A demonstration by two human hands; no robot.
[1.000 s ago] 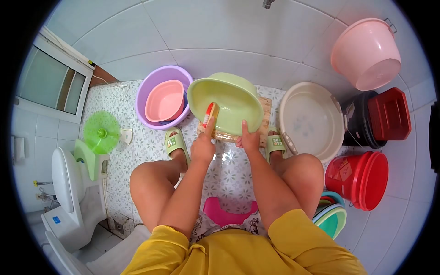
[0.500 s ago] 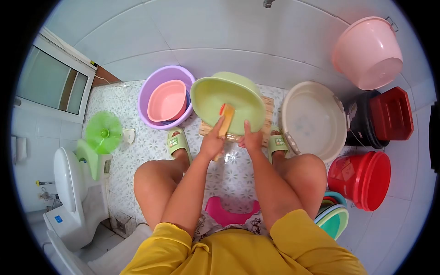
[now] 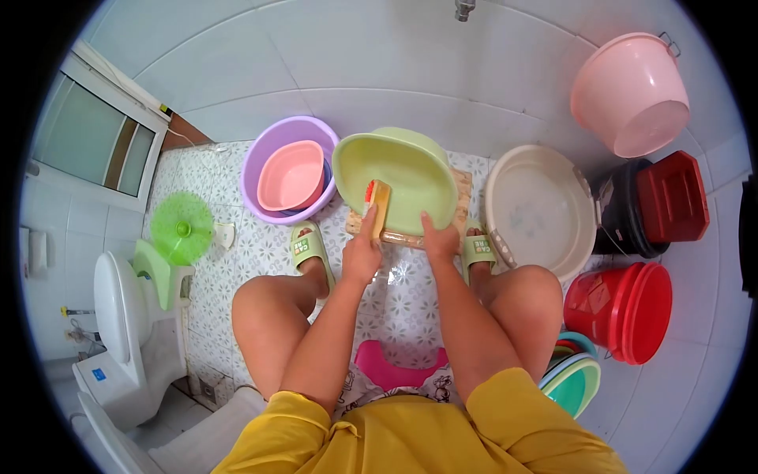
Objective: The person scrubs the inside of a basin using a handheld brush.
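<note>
A light green basin (image 3: 410, 178) stands tilted on a wooden board (image 3: 463, 189), its inside facing me. My left hand (image 3: 362, 254) is closed round a yellow brush (image 3: 380, 207) with red and white bristles, held at the basin's lower left inside. At the basin's lower right edge, my right hand (image 3: 440, 239) grips the rim, with a finger on the inner face.
Left of the basin, a purple tub (image 3: 253, 170) holds a pink basin (image 3: 290, 175). A large beige tub (image 3: 541, 209) stands to the right, near red buckets (image 3: 608, 312). A green fan-like disc (image 3: 181, 229) and a toilet (image 3: 118, 308) are at the left.
The brush has moved left with my left hand, towards the basin's left side. My right hand has shifted slightly right along the rim. The view has tilted a little.
</note>
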